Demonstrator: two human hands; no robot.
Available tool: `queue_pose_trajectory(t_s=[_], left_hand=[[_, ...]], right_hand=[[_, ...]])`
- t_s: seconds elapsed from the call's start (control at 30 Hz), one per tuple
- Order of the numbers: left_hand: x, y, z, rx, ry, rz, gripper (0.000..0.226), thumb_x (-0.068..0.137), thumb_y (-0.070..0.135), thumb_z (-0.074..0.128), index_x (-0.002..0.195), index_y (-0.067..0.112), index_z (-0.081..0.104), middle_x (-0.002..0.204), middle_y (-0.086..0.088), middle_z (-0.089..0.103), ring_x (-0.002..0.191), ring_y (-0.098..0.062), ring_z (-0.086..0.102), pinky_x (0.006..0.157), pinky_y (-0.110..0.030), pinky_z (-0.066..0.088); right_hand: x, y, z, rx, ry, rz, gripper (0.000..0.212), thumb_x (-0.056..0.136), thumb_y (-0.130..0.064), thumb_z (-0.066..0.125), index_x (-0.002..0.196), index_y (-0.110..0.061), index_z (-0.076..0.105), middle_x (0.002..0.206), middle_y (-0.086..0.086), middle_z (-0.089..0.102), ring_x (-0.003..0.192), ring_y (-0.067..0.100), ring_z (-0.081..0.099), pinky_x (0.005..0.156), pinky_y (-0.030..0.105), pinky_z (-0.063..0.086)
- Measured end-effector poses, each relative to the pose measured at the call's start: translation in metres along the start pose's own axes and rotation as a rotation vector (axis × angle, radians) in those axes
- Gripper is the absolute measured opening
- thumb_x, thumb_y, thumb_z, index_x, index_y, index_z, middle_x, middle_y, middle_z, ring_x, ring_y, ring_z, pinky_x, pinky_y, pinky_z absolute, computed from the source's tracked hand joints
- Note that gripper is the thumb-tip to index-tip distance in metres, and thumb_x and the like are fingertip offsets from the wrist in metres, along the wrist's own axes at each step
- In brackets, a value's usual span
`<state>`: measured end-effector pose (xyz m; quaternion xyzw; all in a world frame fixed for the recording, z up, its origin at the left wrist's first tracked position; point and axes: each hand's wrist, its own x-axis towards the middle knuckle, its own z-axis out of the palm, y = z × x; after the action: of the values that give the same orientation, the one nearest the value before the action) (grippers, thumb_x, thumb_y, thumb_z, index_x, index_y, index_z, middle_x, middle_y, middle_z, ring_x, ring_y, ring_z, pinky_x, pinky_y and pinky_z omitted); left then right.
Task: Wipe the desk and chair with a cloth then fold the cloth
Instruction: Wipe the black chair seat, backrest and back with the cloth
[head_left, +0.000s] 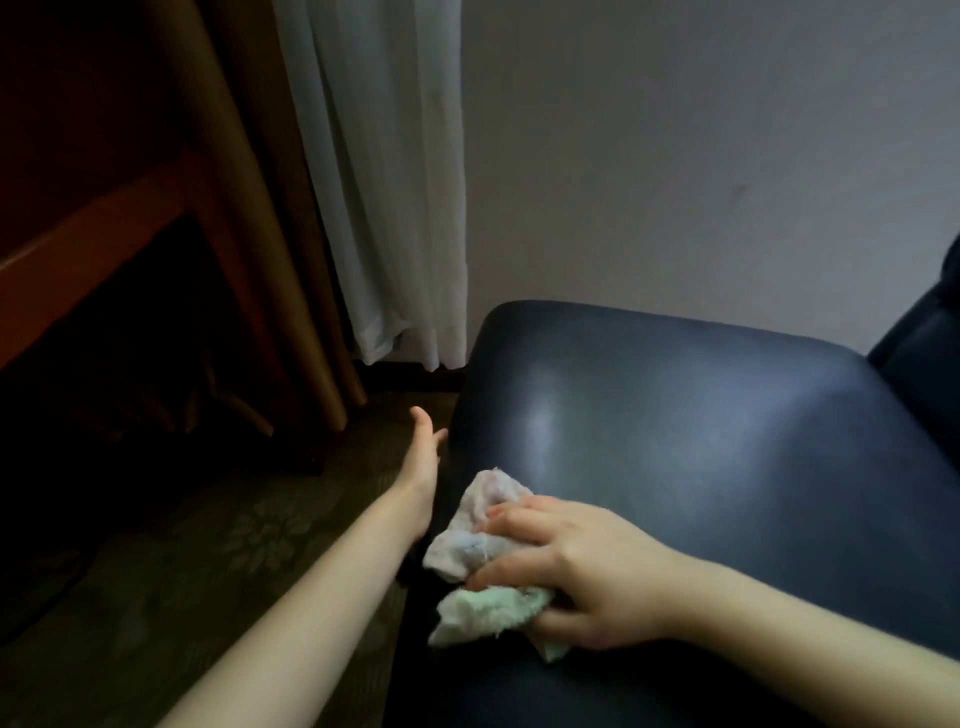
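At lower centre the right hand (576, 571) is gripping the bunched cloth (485, 545) on the chair seat (675, 441) while the straight-fingered left hand (426, 452) is reaching beside its edge; flatter, overlapping strokes are looking wisest.

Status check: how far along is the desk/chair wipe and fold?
Done: unclear. The desk shows only its frame, so its wiping can't be judged. In hand: the right hand grips the bunched cloth on the chair seat, near its front corner; the left hand is open beside the seat. Left: folding, since the cloth is crumpled.
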<state>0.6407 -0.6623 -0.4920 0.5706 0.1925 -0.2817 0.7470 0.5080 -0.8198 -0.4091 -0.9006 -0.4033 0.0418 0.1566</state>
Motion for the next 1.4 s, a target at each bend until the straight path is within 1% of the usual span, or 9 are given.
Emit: queue_pose_trajectory(t_s=[0.1, 0.27, 0.43, 0.57, 0.77, 1.07, 1.23, 1.33, 1.4], left_hand=[[-0.003, 0.003, 0.006, 0.063, 0.035, 0.021, 0.083, 0.087, 0.074, 0.013, 0.135, 0.017, 0.049, 0.130, -0.014, 0.058, 0.116, -0.032, 0.057, 0.102, -0.046, 0.042], [0.001, -0.005, 0.006, 0.121, 0.129, 0.053, 0.085, 0.085, 0.076, 0.016, 0.133, 0.017, 0.053, 0.133, -0.008, 0.056, 0.120, -0.028, 0.053, 0.107, -0.045, 0.038], [-0.006, -0.002, 0.010, 0.274, 0.165, 0.061, 0.066, 0.097, 0.059, 0.022, 0.142, 0.015, 0.040, 0.143, -0.006, 0.046, 0.130, -0.026, 0.044, 0.110, -0.037, 0.033], [-0.009, -0.004, 0.009, 0.312, 0.163, 0.037, 0.069, 0.091, 0.066, 0.030, 0.140, 0.019, 0.044, 0.141, -0.003, 0.048, 0.127, -0.025, 0.046, 0.111, -0.042, 0.034], [-0.034, -0.002, 0.012, 0.278, 0.149, 0.039, 0.068, 0.093, 0.063, 0.033, 0.138, 0.014, 0.047, 0.136, -0.004, 0.053, 0.122, -0.026, 0.052, 0.106, -0.040, 0.040], [-0.099, -0.052, 0.014, 0.181, 0.308, 0.055, 0.061, 0.097, 0.054, 0.034, 0.135, 0.008, 0.048, 0.130, -0.006, 0.057, 0.116, -0.026, 0.056, 0.099, -0.036, 0.046], [-0.132, -0.060, 0.013, 0.054, 0.296, -0.034, 0.053, 0.099, 0.054, 0.026, 0.120, 0.016, 0.057, 0.115, -0.007, 0.061, 0.095, -0.027, 0.060, 0.076, -0.033, 0.047], [-0.119, -0.020, 0.000, 0.012, 0.492, 0.103, 0.052, 0.100, 0.049, 0.026, 0.142, 0.020, 0.037, 0.138, -0.009, 0.047, 0.120, -0.030, 0.051, 0.098, -0.034, 0.037], [-0.113, 0.007, -0.004, 0.084, 0.556, 0.200, 0.051, 0.101, 0.042, 0.029, 0.145, 0.016, 0.032, 0.124, -0.006, 0.054, 0.107, -0.022, 0.055, 0.083, -0.024, 0.038]], right_hand=[[0.009, 0.038, -0.012, -0.060, 0.093, 0.048, 0.046, 0.081, -0.040, 0.050, 0.124, -0.027, 0.058, 0.118, 0.006, 0.056, 0.110, 0.021, 0.051, 0.083, 0.028, 0.048], [0.080, 0.161, -0.045, -0.028, 0.168, 0.460, 0.055, 0.079, -0.045, 0.046, 0.128, -0.022, 0.057, 0.127, 0.012, 0.056, 0.120, 0.029, 0.047, 0.102, 0.030, 0.036], [0.117, 0.211, -0.061, -0.075, 0.279, 0.832, 0.040, 0.089, -0.040, 0.045, 0.126, -0.027, 0.053, 0.120, 0.015, 0.058, 0.117, 0.034, 0.049, 0.098, 0.038, 0.036], [0.097, 0.177, -0.049, -0.082, 0.262, 0.785, 0.043, 0.088, -0.037, 0.052, 0.129, -0.025, 0.050, 0.128, 0.013, 0.048, 0.125, 0.035, 0.033, 0.096, 0.041, 0.040], [0.020, 0.101, -0.026, -0.034, 0.267, 0.600, 0.034, 0.090, -0.032, 0.051, 0.123, -0.025, 0.055, 0.131, 0.004, 0.044, 0.117, 0.026, 0.043, 0.084, 0.038, 0.046], [-0.029, 0.059, -0.019, 0.118, 0.198, 0.460, 0.034, 0.089, -0.036, 0.057, 0.123, -0.028, 0.060, 0.135, 0.002, 0.047, 0.126, 0.018, 0.040, 0.097, 0.037, 0.042], [-0.063, 0.059, -0.024, 0.094, 0.182, 0.529, 0.043, 0.085, -0.047, 0.049, 0.125, -0.034, 0.056, 0.136, -0.002, 0.046, 0.128, 0.017, 0.037, 0.099, 0.042, 0.042], [-0.098, 0.071, -0.035, 0.048, 0.246, 0.628, 0.028, 0.090, -0.032, 0.050, 0.114, -0.024, 0.061, 0.126, -0.002, 0.052, 0.119, 0.020, 0.044, 0.089, 0.045, 0.048], [-0.131, 0.082, -0.039, -0.013, 0.298, 0.697, 0.026, 0.091, -0.033, 0.046, 0.110, -0.026, 0.061, 0.126, 0.000, 0.054, 0.115, 0.022, 0.048, 0.088, 0.047, 0.049]])
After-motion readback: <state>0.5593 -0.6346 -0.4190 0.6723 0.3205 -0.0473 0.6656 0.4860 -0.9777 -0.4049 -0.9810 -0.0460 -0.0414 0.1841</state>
